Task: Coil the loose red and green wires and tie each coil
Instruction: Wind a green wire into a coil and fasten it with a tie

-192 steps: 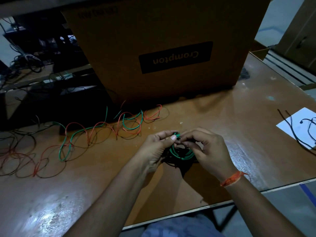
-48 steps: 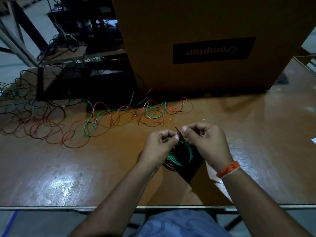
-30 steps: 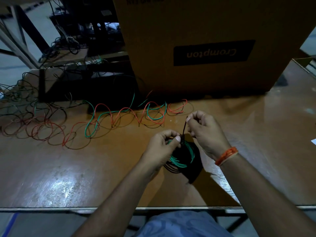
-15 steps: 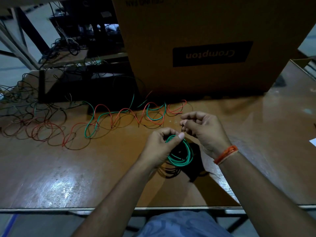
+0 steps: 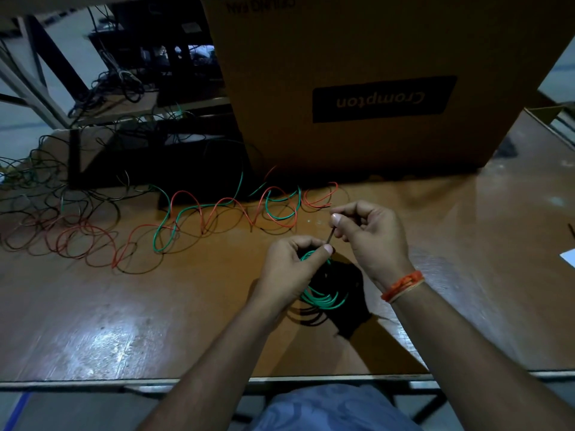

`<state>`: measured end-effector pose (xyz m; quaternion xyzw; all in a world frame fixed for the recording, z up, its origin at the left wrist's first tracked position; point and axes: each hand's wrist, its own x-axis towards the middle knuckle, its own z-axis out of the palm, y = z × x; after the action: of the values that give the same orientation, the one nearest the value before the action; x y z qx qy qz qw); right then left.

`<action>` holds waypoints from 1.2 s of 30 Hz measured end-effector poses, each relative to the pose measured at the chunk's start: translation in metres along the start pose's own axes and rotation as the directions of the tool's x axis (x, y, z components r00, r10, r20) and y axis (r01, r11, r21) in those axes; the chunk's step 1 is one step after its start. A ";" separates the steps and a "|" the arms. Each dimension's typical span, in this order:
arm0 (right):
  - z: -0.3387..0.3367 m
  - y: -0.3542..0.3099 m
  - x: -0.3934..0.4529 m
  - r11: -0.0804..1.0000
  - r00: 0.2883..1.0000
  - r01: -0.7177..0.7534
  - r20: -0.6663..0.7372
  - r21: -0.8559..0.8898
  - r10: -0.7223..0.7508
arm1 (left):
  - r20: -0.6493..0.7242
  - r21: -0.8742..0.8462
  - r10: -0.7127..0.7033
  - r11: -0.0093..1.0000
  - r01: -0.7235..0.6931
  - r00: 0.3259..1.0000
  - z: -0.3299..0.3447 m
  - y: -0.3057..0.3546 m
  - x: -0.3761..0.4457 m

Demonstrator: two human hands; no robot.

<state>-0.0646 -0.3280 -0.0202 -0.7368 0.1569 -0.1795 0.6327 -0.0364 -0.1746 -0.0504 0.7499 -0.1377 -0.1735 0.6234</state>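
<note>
Left hand [image 5: 291, 269] pinches green coil [image 5: 323, 298] above bench [image 5: 124, 306] centre; right hand [image 5: 371, 234], at 1 o'clock, pinches dark tie [image 5: 330, 236]. Risk: tie slipping, loops springing apart.

My workshop bench: worn wooden table [image 5: 93, 306], big Crompton carton [image 5: 373, 88] (label upside down), loose wire tangles [image 5: 62, 231] everywhere, metal-frame racks [image 5: 37, 73] behind, bare floor.

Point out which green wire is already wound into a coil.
The green coil gripped by the left hand; the other green wire sprawls loose beside the red wire.
</note>
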 end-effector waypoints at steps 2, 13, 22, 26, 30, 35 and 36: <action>-0.003 -0.001 0.005 1.000 0.998 0.018 -0.055 -0.004 -0.018 | -0.005 -0.024 -0.045 0.999 0.045 0.999 0.003 -0.004 -0.003; -0.007 -0.002 0.012 0.992 0.986 0.115 -0.118 -0.055 -0.121 | 0.050 -0.021 -0.009 1.000 0.010 0.999 0.001 -0.002 -0.009; -0.009 0.000 0.017 0.987 0.976 0.158 -0.150 -0.024 -0.160 | 0.058 -0.015 0.046 0.999 -0.045 0.997 0.008 0.002 -0.010; -0.012 -0.003 0.014 0.989 0.975 0.151 -0.166 0.007 -0.147 | 0.065 -0.046 0.019 0.999 -0.016 0.998 0.009 -0.001 -0.007; -0.022 -0.008 0.016 0.996 0.999 0.044 -0.002 0.079 -0.044 | 0.031 -0.075 0.002 0.997 0.000 1.000 0.010 -0.006 -0.002; -0.039 0.008 0.010 0.986 0.980 -0.136 0.159 0.097 0.119 | -0.058 -0.101 -0.016 0.995 0.010 0.998 0.012 -0.011 0.010; -0.042 0.013 0.006 0.985 0.973 -0.163 0.172 0.063 0.151 | -0.050 -0.102 -0.013 0.995 0.008 0.999 0.012 -0.011 0.012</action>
<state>-0.0787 -0.3692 -0.0266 -0.7097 0.1541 -0.0725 0.6836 -0.0311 -0.1878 -0.0644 0.7221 -0.1087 -0.1645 0.6631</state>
